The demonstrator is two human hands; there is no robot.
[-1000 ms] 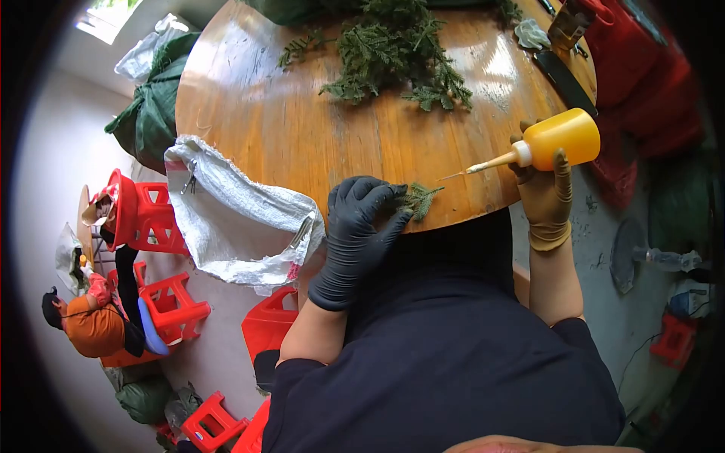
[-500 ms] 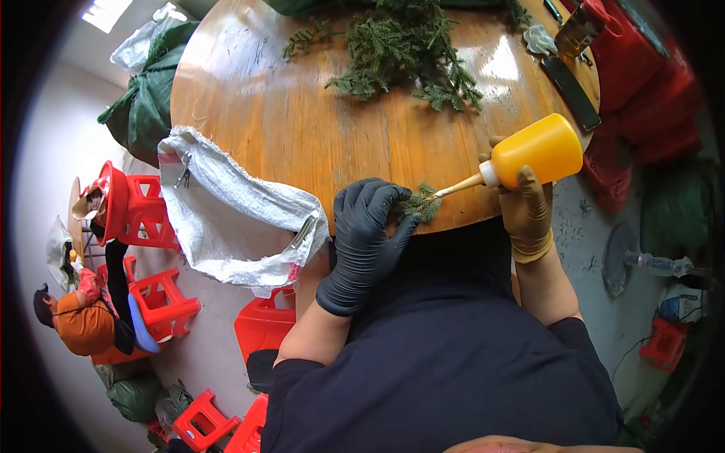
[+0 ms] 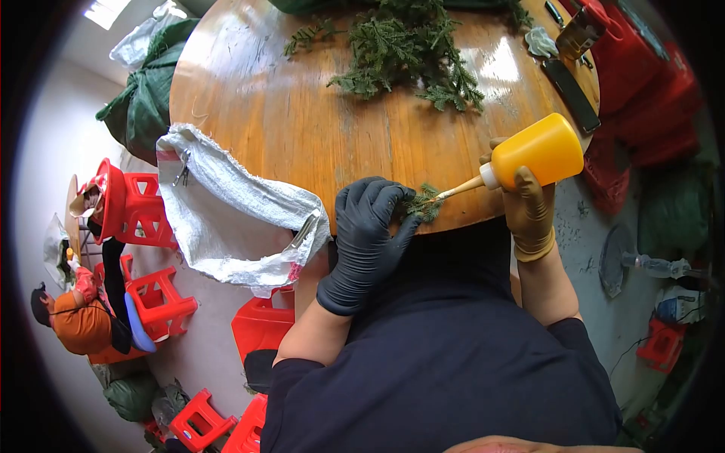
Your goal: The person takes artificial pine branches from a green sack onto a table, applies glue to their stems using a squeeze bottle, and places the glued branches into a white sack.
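Observation:
A small green sprig [image 3: 428,206] of artificial-looking fir is pinched in my left hand [image 3: 370,234], which wears a black glove, near the table's front edge. My right hand [image 3: 531,211], in a tan glove, grips a yellow squeeze bottle [image 3: 540,153] from below. The bottle lies tilted, its long pale nozzle [image 3: 458,189] pointing left, with the tip at the sprig. Whether anything is coming out of the tip is too small to tell. A pile of fir branches [image 3: 404,53] rests at the far side of the wooden table [image 3: 287,136].
A white woven sack [image 3: 234,177] is clipped at the table's left edge. A black phone-like object [image 3: 570,94], crumpled tissue [image 3: 540,41] and dark jar [image 3: 581,34] sit at the right. Red stools [image 3: 160,302] and a seated person [image 3: 83,326] are on the left.
Hardly anything differs. The sprig, both hands and the bottle have shifted very slightly with the view, and the nozzle tip stays at the sprig.

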